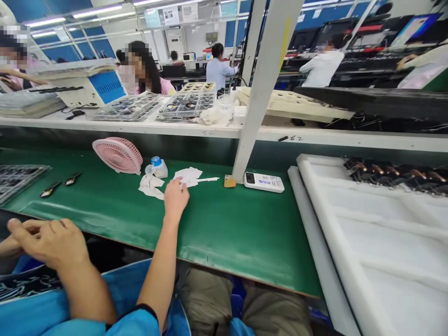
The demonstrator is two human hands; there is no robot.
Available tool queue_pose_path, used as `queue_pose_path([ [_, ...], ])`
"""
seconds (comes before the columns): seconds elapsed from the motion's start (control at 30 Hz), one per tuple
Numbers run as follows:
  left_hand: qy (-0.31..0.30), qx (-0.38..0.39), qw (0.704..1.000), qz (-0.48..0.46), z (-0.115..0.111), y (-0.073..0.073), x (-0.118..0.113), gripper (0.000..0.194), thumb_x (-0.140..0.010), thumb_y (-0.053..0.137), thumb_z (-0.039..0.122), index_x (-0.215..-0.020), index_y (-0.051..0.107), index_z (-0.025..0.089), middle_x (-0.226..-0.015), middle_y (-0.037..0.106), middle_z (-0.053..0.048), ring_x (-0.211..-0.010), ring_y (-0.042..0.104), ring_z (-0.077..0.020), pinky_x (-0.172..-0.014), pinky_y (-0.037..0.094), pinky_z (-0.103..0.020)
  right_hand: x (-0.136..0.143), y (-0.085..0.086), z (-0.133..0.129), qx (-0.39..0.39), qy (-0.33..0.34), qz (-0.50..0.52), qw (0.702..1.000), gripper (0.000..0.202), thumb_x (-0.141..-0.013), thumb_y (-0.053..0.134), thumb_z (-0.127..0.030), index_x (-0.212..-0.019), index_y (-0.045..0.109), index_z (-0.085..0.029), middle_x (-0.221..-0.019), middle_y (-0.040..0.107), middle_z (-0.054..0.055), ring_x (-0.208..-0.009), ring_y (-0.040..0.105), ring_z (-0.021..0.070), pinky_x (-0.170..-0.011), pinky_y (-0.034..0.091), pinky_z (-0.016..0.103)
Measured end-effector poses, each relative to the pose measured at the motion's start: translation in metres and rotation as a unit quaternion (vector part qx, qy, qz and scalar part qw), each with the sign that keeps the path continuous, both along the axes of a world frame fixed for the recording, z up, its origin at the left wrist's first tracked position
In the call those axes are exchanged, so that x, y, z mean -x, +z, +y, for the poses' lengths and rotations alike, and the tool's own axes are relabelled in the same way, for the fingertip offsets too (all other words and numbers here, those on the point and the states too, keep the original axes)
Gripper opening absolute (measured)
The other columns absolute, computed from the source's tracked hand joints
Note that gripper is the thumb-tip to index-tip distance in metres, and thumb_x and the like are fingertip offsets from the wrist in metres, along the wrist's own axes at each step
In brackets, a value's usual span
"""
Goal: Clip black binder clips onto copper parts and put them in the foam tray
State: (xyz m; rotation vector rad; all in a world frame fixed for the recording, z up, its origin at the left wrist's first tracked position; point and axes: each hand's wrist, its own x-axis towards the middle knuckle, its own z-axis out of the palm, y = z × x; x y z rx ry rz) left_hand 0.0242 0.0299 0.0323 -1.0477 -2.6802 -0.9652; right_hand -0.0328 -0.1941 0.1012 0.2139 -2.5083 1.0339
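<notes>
My left hand (175, 196) reaches forward over the green bench mat (227, 228). Its loosely curled fingers close on the near edge of a crumpled white tissue (191, 174). A thin white stick-like piece (209, 179) extends to the right from that tissue. Left of the hand lie another crumpled tissue (151, 185) and a small clear bottle with a blue cap (158, 167). To the right, at the foot of the post, sit a small yellowish block (230, 181) and a white device with a dark display (264, 182). My right hand is out of the picture.
A co-worker's clasped hands (65, 242) are close on my left. A pink fan (118, 155) and two small dark parts (51, 189) lie left. The white post (261, 79) rises ahead beneath a loaded shelf (196, 128). A white foam tray (381, 233) holds black parts on the right.
</notes>
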Motion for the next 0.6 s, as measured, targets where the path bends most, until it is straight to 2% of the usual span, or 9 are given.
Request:
queue_pose_path([
  [0.07, 0.061, 0.070, 0.996, 0.019, -0.019, -0.005, 0.016, 0.041, -0.097, 0.050, 0.031, -0.128, 0.066, 0.012, -0.125, 0.063, -0.023, -0.119, 0.055, -0.0405, -0.095, 0.047, -0.050, 0.018, -0.026, -0.007, 0.059, 0.020, 0.040, 0.997, 0.063, -0.108, -0.003, -0.030, -0.162, 0.028, -0.030, -0.128, 0.068, 0.006, -0.144, 0.045, 0.0201, -0.088, 0.041, 0.032],
  [0.13, 0.072, 0.098, 0.992, 0.019, -0.029, -0.012, 0.022, 0.039, -0.095, 0.053, 0.036, -0.119, 0.070, 0.010, -0.123, 0.062, -0.026, -0.120, 0.053, -0.0442, -0.096, 0.046, -0.053, 0.024, -0.036, -0.005, 0.134, 0.010, 0.053, 0.989, 0.065, -0.103, 0.005, -0.033, -0.159, 0.037, -0.023, -0.134, 0.066, 0.008, -0.142, 0.048, 0.0199, -0.089, 0.041, 0.031],
  [0.23, 0.065, 0.090, 0.994, 0.010, -0.034, -0.018, 0.022, 0.033, -0.094, 0.056, 0.039, -0.106, 0.072, 0.013, -0.123, 0.062, -0.025, -0.121, 0.052, -0.0443, -0.098, 0.044, -0.052, 0.025, -0.032, -0.003, 0.229, -0.015, -0.001, 0.973, 0.067, -0.094, 0.021, -0.041, -0.145, 0.054, -0.014, -0.143, 0.061, 0.011, -0.138, 0.052, 0.0176, -0.089, 0.043, 0.027],
  [0.3, 0.061, 0.082, 0.995, -0.001, -0.034, -0.019, 0.021, 0.028, -0.093, 0.058, 0.037, -0.105, 0.069, 0.015, -0.121, 0.063, -0.023, -0.120, 0.054, -0.0419, -0.095, 0.046, -0.049, 0.021, -0.024, -0.002, 0.245, -0.031, -0.061, 0.967, 0.059, -0.094, 0.028, -0.037, -0.137, 0.061, -0.014, -0.142, 0.062, 0.011, -0.138, 0.053, 0.0171, -0.087, 0.044, 0.027],
  [0.37, 0.058, 0.068, 0.996, -0.020, -0.034, -0.018, 0.019, 0.025, -0.092, 0.059, 0.036, -0.107, 0.066, 0.018, -0.112, 0.067, -0.019, -0.110, 0.060, -0.0376, -0.087, 0.048, -0.044, 0.013, -0.015, 0.003, 0.207, -0.045, -0.100, 0.972, 0.053, -0.097, 0.028, -0.027, -0.135, 0.063, -0.015, -0.138, 0.066, 0.010, -0.137, 0.054, 0.0171, -0.086, 0.045, 0.027],
  [0.47, 0.053, 0.038, 0.997, -0.047, -0.031, -0.016, 0.009, 0.021, -0.091, 0.060, 0.035, -0.108, 0.061, 0.023, -0.094, 0.072, -0.009, -0.087, 0.067, -0.0284, -0.072, 0.048, -0.034, -0.008, 0.003, 0.022, 0.113, -0.053, -0.101, 0.987, 0.048, -0.098, 0.031, -0.018, -0.135, 0.062, -0.015, -0.131, 0.070, 0.009, -0.133, 0.058, 0.0183, -0.082, 0.046, 0.027],
  [0.53, 0.024, -0.021, 0.996, -0.087, -0.023, -0.013, -0.005, 0.018, -0.089, 0.063, 0.035, -0.104, 0.061, 0.024, -0.086, 0.072, -0.004, -0.075, 0.068, -0.0225, -0.068, 0.047, -0.030, -0.024, 0.021, 0.036, 0.038, -0.010, -0.097, 0.995, 0.044, -0.096, 0.044, -0.026, -0.134, 0.063, -0.019, -0.117, 0.075, 0.008, -0.123, 0.065, 0.0240, -0.076, 0.048, 0.032],
  [0.6, -0.041, -0.113, 0.980, -0.156, -0.007, -0.009, -0.026, 0.020, -0.086, 0.067, 0.037, -0.100, 0.064, 0.024, -0.083, 0.072, -0.002, -0.070, 0.068, -0.0187, -0.067, 0.049, -0.028, -0.037, 0.043, 0.046, -0.025, 0.061, -0.092, 0.994, 0.045, -0.087, 0.058, -0.039, -0.129, 0.067, -0.026, -0.097, 0.078, 0.006, -0.113, 0.069, 0.0310, -0.071, 0.048, 0.038],
])
